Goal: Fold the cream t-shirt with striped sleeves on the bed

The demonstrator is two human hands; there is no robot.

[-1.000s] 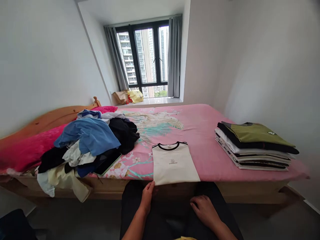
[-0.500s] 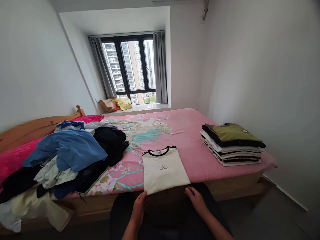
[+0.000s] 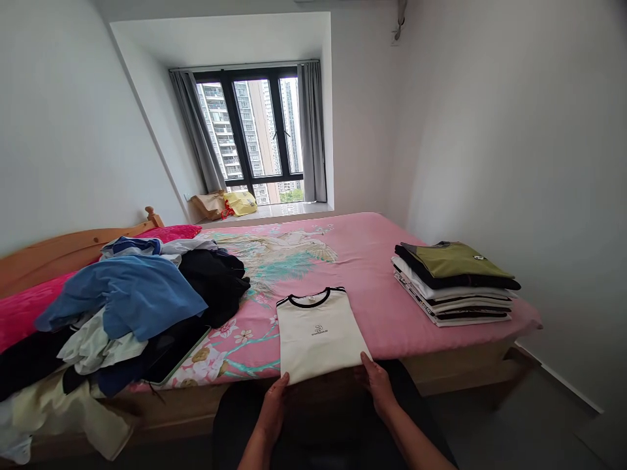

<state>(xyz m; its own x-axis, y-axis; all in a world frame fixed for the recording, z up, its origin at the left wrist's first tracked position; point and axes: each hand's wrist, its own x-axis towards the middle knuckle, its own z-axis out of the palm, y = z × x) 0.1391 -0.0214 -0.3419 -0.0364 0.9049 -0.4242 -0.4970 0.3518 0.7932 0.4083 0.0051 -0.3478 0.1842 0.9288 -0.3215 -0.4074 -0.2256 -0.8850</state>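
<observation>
A folded cream T-shirt (image 3: 318, 333) with a black collar lies at the near edge of the pink bed (image 3: 372, 274). My left hand (image 3: 273, 405) touches its near left corner, fingers curled at the hem. On the near right corner rests my right hand (image 3: 376, 382), fingers closed on the hem. Both hands sit just below the bed's edge.
A stack of folded shirts (image 3: 453, 281) with an olive one on top stands at the bed's right. A heap of unfolded clothes (image 3: 127, 307) covers the left side, partly over a tablet (image 3: 171, 356). Bags (image 3: 228, 203) sit on the window sill.
My right hand has come up from my lap to the shirt's near right corner. The view has swung a little to the right.
</observation>
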